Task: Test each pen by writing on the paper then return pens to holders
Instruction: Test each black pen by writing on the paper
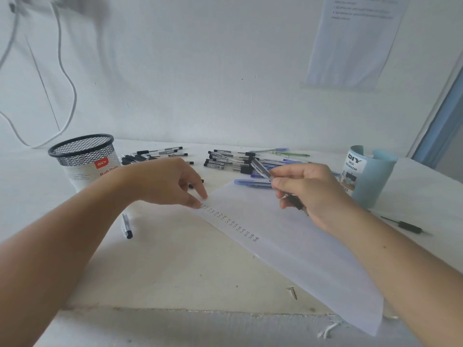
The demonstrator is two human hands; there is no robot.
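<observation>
Head: right grip (310,194) pinches pen (261,168).

White table (175,266), paper (300,259), scattered pens (225,160), mesh holder (85,156), blue organizer (375,181)

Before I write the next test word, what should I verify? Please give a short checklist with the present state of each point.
1. Pen gripped by the right hand: ok.
2. Paper held down: ok, the left hand presses its far corner.
3. Pen tip touching the paper: cannot tell, it sits by the heel of the hand.
4. Room after the last written word: ok, bare paper follows it.
5. Holders ready: ok, the mesh cup and the blue organizer stand upright.
6. Ink flows: cannot tell.
</observation>
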